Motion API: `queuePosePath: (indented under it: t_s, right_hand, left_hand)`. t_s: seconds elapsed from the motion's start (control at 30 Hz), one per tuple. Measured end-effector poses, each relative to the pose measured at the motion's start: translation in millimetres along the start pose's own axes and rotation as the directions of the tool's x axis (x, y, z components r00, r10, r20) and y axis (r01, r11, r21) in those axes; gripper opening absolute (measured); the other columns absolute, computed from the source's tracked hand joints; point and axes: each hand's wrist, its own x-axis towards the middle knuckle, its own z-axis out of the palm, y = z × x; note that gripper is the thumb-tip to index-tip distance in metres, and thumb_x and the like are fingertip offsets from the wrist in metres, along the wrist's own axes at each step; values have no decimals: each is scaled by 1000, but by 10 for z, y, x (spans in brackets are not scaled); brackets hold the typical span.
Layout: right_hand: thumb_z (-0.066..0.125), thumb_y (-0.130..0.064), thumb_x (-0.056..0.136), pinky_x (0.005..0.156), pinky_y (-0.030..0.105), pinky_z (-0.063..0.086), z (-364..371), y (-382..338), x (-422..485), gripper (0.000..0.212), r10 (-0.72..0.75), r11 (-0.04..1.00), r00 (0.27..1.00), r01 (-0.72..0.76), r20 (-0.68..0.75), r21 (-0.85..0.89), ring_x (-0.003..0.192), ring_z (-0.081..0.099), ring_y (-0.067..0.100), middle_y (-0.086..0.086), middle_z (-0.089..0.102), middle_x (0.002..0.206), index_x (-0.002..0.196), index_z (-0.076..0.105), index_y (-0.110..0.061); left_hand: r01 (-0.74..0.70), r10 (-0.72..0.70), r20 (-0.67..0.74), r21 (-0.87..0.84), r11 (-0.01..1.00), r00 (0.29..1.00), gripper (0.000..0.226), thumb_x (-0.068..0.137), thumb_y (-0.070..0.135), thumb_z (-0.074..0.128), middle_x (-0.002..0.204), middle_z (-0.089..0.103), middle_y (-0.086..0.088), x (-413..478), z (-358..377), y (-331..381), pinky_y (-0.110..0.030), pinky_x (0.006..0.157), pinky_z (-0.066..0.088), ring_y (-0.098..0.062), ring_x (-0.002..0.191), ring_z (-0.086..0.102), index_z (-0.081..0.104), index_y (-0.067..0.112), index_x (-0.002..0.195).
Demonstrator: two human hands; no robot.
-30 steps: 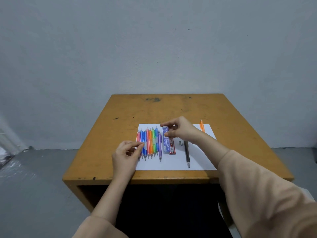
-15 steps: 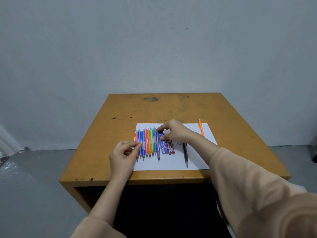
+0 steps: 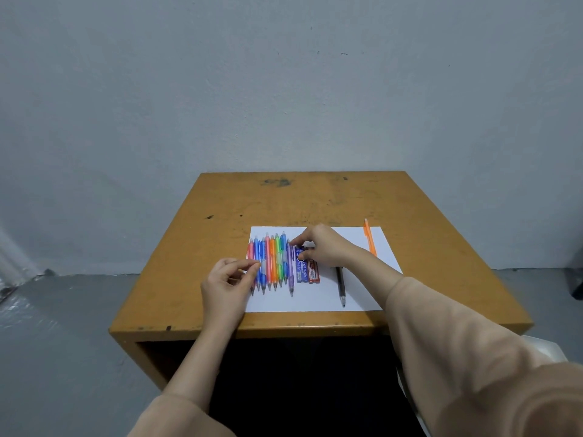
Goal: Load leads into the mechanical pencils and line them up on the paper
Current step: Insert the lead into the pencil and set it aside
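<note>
On the paper (image 3: 315,301), a row (image 3: 273,260) of coloured pencils lies side by side toward 9 o'clock, tips pointing to 6. The purple pencil (image 3: 290,269) closes the row's 3 o'clock side and sits a little nearer 6 than its neighbours. Just at 3 o'clock of it lie the blue case (image 3: 301,271) and the red case (image 3: 313,272), touching each other. The black pencil (image 3: 340,285) lies apart toward 4 o'clock, and the orange pencil (image 3: 369,239) lies across the paper's edge at 2 o'clock. The right hand (image 3: 325,247) pinches the 12 o'clock end of the blue case, thumb on its face. The left hand (image 3: 225,283) has thumb and forefinger drawn together at the row's 8 o'clock corner; whether it grips a pencil or only nudges one cannot be told. These pencils look light, stiff and smooth, so they would likely roll or skid on the paper if knocked. Each is best taken mid-barrel, at the grip, and lifted clear of its neighbours. The case is probably light, hard plastic, safest held by its long edges with the cap end up. The leads inside should be brittle and want gentle tipping, not shaking.
</note>
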Motion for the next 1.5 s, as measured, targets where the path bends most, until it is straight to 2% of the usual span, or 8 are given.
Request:
queuePosePath:
  t_s: [0.1,0.23,0.6,0.97,1.17,1.3,1.43,1.5]
  right_hand:
    - [60,-16,93,86,29,47,-17,-26,-59,41,12,999,999,-11,-33,37,120,50,20,4,56,134,134,55,-16]
    - [58,-17,94,55,12,44,-106,-75,-167,38,7,991,989,14,-147,136,107,51,12,0,58,124,132,56,-17]
    - [61,-10,90,63,10,40,21,60,-571,28,279,910,844,-80,-458,407,80,55,7,0,65,97,117,67,-14]
    - [67,-20,87,77,20,41,265,176,-698,39,477,872,777,-361,-411,331,100,60,20,8,66,112,122,63,-6]
    - [66,-12,82,50,25,41,252,142,-637,18,551,834,732,-459,-400,306,68,55,19,9,63,77,93,69,2]
    - [71,-15,81,58,27,49,214,112,-627,22,575,815,719,-465,-391,345,70,57,19,7,62,78,98,69,0]
    - [73,-16,81,70,24,48,177,123,-655,38,580,788,731,-390,-360,477,94,63,20,8,68,112,117,67,-5]
    - [73,-17,81,70,23,48,184,116,-679,41,583,744,737,-315,-342,589,89,62,16,6,69,107,120,66,-9]
  left_hand:
    - [-4,4,-6,1,1000,1000,10,81,22,73,92,62,9,-3,3,4,-26,62,54,-7,85,60,70,26,89]
    - [-6,6,-6,5,1000,1000,10,81,21,73,91,62,9,-2,-1,3,-27,62,55,-7,83,60,70,26,89]
    - [-39,39,-3,-7,999,999,12,81,19,72,91,62,10,-21,-9,-3,-34,64,57,-6,83,60,69,28,87]
    - [-35,35,0,-18,999,999,10,81,19,72,92,62,10,-8,3,-19,-23,60,53,-6,82,60,72,21,90]
    - [-38,38,-1,-4,999,999,10,81,19,72,92,62,9,-8,0,-12,-20,59,52,-6,83,60,71,21,90]
    - [-29,29,0,0,1000,1000,10,81,19,72,93,62,8,-8,-1,-8,-25,61,54,-7,85,60,71,21,91]
    - [-27,27,-2,9,1000,1000,11,81,20,72,93,62,9,-15,1,-5,-23,60,53,-6,84,60,71,20,92]
    - [-33,33,-3,6,999,999,11,81,19,72,93,62,8,-11,2,-7,-24,61,54,-6,83,60,72,20,92]
